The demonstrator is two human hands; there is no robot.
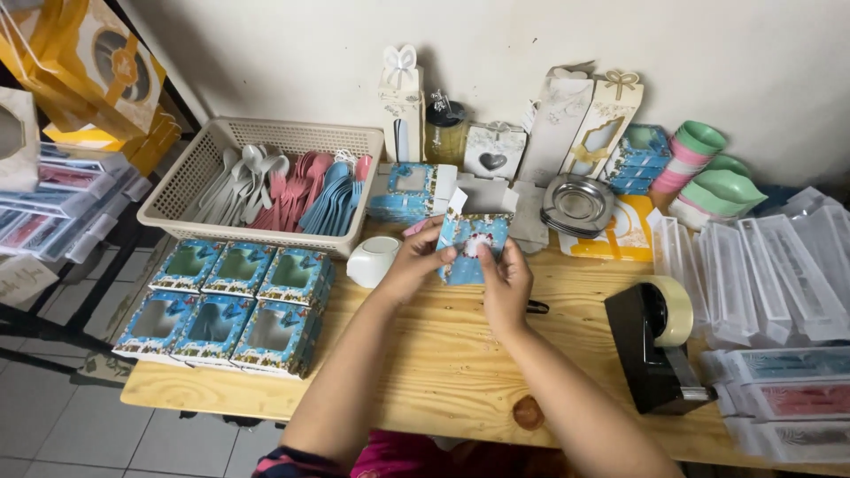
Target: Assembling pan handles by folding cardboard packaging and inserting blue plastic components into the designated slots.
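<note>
Small blue printed cardboard box point(472, 243) held above pale wooden table point(443, 354), left hand point(414, 262) pinching its left edge, right hand point(506, 281) gripping its right side, stacked blue window boxes point(235, 305) left, black tape dispenser point(655, 341) right

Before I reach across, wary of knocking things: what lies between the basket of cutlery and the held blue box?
Head view: a small white cup sits between the basket and the blue box.
</note>
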